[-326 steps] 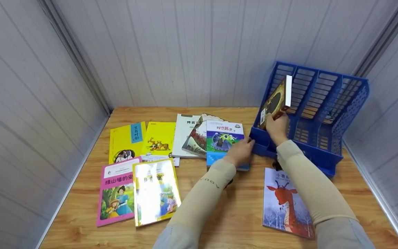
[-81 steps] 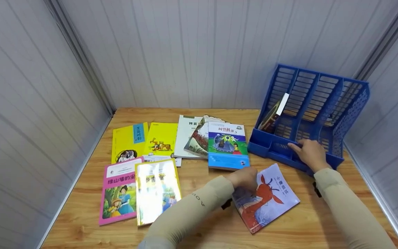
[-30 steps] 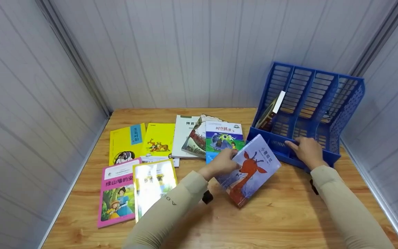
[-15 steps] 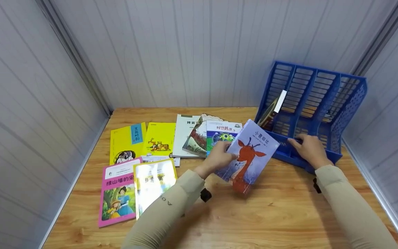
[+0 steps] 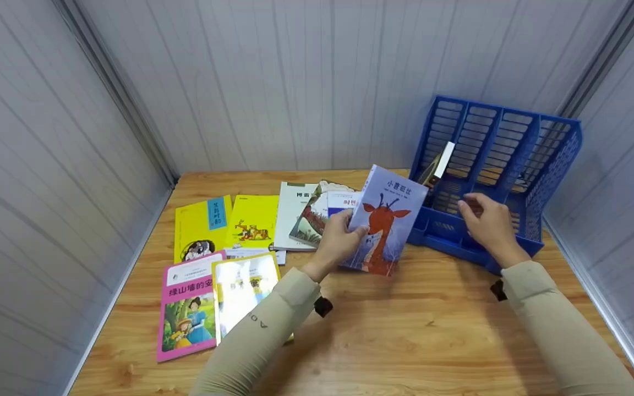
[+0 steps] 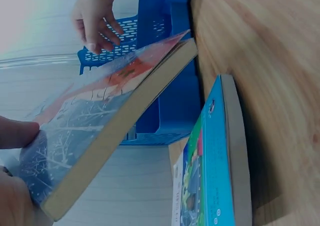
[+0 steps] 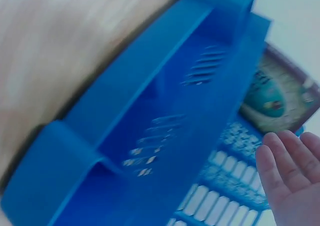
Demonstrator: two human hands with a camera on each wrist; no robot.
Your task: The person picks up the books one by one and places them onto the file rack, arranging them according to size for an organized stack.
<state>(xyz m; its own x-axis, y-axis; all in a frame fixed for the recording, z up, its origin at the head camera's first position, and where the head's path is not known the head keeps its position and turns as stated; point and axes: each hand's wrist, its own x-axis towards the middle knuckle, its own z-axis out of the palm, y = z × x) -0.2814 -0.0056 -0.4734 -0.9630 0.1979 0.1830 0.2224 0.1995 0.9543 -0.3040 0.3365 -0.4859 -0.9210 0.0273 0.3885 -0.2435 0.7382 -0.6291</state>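
My left hand (image 5: 334, 242) grips the left edge of a lilac book (image 5: 388, 220) with a red deer on its cover. Thumb on the front, it holds the book raised and tilted just before the blue file rack (image 5: 449, 245). In the left wrist view the book's page edge faces the camera. My right hand (image 5: 490, 225) hovers over the rack's front part, holding nothing; its fingers (image 7: 287, 161) look extended in the right wrist view. Inside the rack's leftmost slot leans a brown book (image 7: 272, 95), partly hidden by the lilac one in the head view.
Behind the lilac book lies a blue-and-purple book (image 6: 215, 151). Left of it are a landscape-cover book (image 5: 309, 223), a pale book (image 5: 292, 214) and two yellow books, one with a tiger (image 5: 253, 225). A pink book (image 5: 187, 308) and a glossy yellow-edged book (image 5: 245, 291) lie nearer. Panel walls enclose the table.
My left hand picked the deer book up off the table, raised it and turned it more upright towards the rack. My right hand has come off the rack's front rim and lifted slightly.
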